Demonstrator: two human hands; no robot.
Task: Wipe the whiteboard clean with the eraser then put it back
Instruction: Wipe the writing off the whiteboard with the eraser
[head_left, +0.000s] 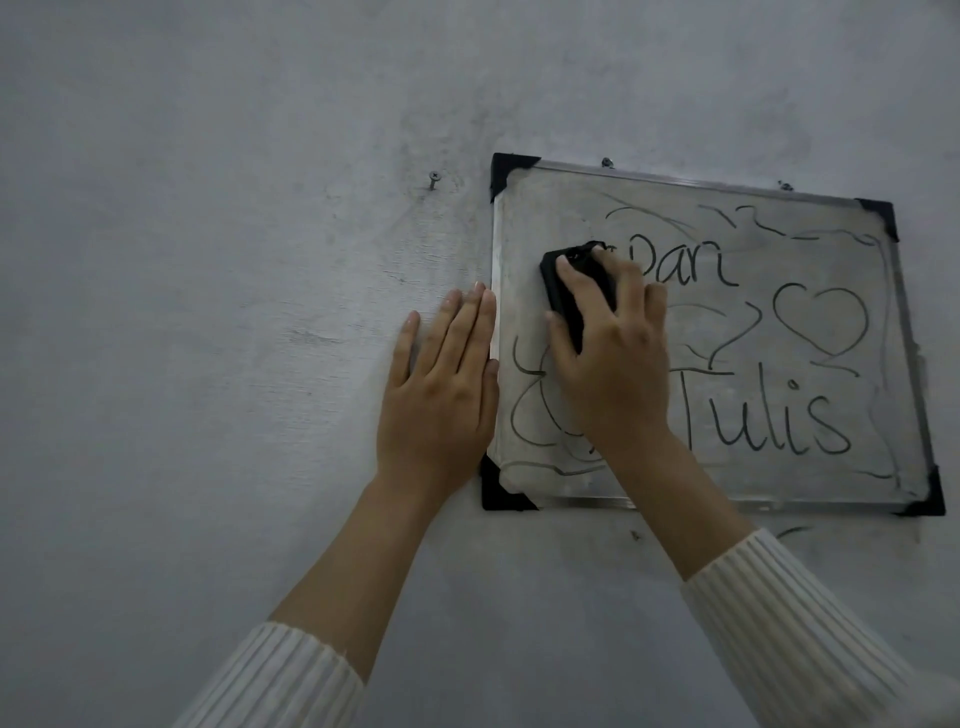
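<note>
A small whiteboard (810, 260) with a metal frame and black corner caps hangs on the grey wall. It carries black marker writing, a heart and loose scribbles. My right hand (610, 358) grips a black eraser (566, 291) and holds it against the upper left part of the board. My left hand (441, 384) lies flat on the wall, fingers straight, touching the board's left edge. The lower end of the eraser is hidden under my right hand.
A bare screw (432, 179) sticks out of the grey wall (208, 260) to the left of the board. Two more fixings (607, 162) show along the board's top edge. A dark mark sits on the wall just below the board.
</note>
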